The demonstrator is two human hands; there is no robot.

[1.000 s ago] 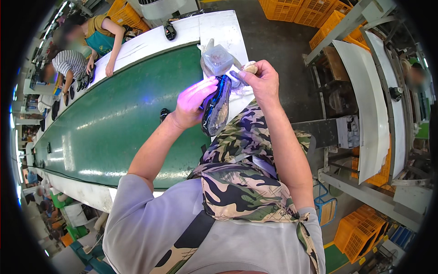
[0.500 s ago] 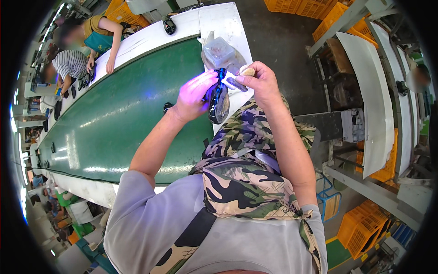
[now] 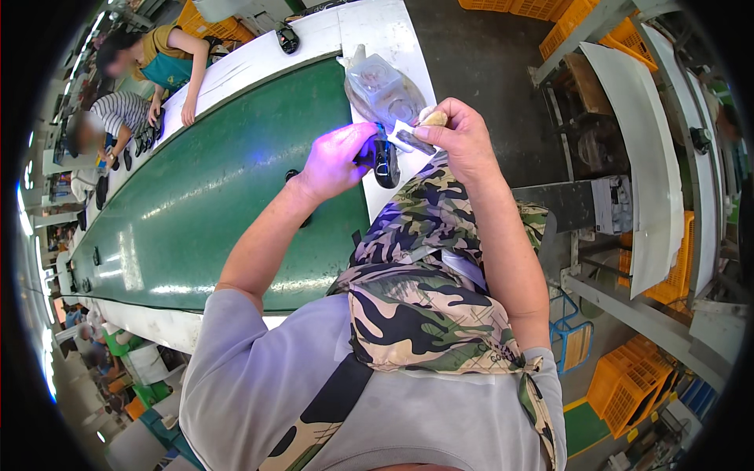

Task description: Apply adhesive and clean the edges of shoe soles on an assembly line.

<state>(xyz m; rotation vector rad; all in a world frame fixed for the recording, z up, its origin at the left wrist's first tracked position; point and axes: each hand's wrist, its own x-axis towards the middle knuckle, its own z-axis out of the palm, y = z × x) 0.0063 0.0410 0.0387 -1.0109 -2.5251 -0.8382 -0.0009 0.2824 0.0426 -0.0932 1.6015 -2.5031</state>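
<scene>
My left hand is closed round a black shoe, whose rounded end points toward me. Blue-violet light falls on the shoe and on my left fingers. My right hand pinches a yellowish wad and a flat piece, white with a dark strip, close to the shoe's right side. Just beyond both hands, a clear plastic container sits in a crumpled bag on the white table edge. Part of a dark item shows on the belt beside my left forearm; its kind is unclear.
A green conveyor belt runs along my left. Across it, two people work by a row of dark shoes. One black shoe lies at the far edge. Metal racks and orange crates stand right.
The black shoe has tilted and drawn slightly away from me, so less of its length shows. My right hand stays beside it with the same pieces. More of the dark belt item shows by my left forearm.
</scene>
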